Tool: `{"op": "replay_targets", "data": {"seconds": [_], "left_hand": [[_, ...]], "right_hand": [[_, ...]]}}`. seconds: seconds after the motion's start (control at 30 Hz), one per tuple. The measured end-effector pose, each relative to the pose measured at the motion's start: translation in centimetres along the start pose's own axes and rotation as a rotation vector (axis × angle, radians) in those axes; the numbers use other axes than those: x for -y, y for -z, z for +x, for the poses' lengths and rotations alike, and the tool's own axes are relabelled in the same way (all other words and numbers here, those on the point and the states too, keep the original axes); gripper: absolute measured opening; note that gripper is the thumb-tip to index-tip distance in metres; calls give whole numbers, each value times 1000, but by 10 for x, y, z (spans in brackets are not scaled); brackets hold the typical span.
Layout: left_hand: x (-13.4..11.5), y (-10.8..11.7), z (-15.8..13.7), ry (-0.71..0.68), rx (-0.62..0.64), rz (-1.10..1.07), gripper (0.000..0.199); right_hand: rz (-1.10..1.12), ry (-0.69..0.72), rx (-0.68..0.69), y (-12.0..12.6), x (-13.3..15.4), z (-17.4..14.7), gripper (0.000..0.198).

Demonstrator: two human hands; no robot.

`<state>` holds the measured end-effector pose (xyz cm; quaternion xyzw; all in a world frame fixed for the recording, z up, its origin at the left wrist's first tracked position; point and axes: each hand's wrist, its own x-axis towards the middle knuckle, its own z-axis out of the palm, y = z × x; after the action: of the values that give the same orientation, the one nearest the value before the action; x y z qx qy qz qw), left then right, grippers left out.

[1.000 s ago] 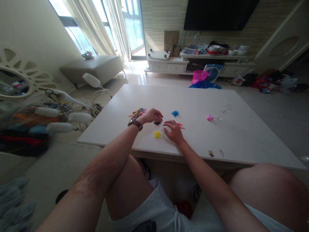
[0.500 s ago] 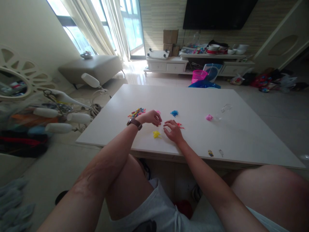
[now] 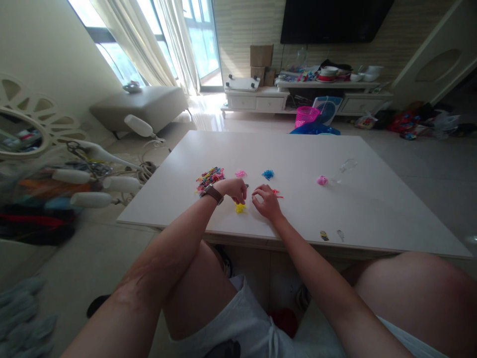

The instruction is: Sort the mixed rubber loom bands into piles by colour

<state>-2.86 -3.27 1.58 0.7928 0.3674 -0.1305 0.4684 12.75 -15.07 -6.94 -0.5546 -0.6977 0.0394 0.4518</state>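
My left hand (image 3: 235, 190), with a watch on its wrist, hangs just above a small yellow pile (image 3: 240, 209) of thin, band-like pieces. Its fingers are bent down and pressed together; whatever is between them is too small to make out. My right hand (image 3: 267, 202) rests on the table to the right, fingers curved and thumb apart, holding nothing I can see. Partly behind it lies a red pile (image 3: 276, 193). Beyond my hands are a pink pile (image 3: 240, 173) and a blue pile (image 3: 268, 174). A larger mixed-colour pile (image 3: 209, 177) lies left of my left hand.
On the right of the white table (image 3: 298, 149) sit a pink object (image 3: 322, 180) and a clear plastic piece (image 3: 349, 165). A small yellow figure (image 3: 324, 235) and a small clear piece (image 3: 340, 234) lie near the front edge. A lamp (image 3: 112, 184) stands left.
My left hand has come down and toward me, from near the pink pile to over the yellow one, uncovering more of the mixed pile. My right hand has barely moved.
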Motion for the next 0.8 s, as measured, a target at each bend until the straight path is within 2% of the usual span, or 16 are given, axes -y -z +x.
{"op": "replay_targets", "data": {"seconds": [0.17, 0.27, 0.47, 0.57, 0.67, 0.8], "left_hand": [[7, 9, -3, -1, -100, -66, 15], [19, 20, -3, 2, -205, -138, 14], [43, 38, -2, 3, -595, -271, 18], [48, 40, -1, 29, -730, -278, 25], [49, 39, 2, 48, -770, -303, 32], [48, 37, 9, 1, -715, -421, 33]], "right_hand": [[2, -9, 0, 0, 0, 0, 10], [4, -23, 0, 0, -1, 0, 10], [13, -38, -8, -1, -2, -1, 10], [18, -46, -4, -1, -2, -1, 10], [20, -58, 5, -1, -2, -1, 11], [15, -56, 6, -1, -2, -1, 11]]}}
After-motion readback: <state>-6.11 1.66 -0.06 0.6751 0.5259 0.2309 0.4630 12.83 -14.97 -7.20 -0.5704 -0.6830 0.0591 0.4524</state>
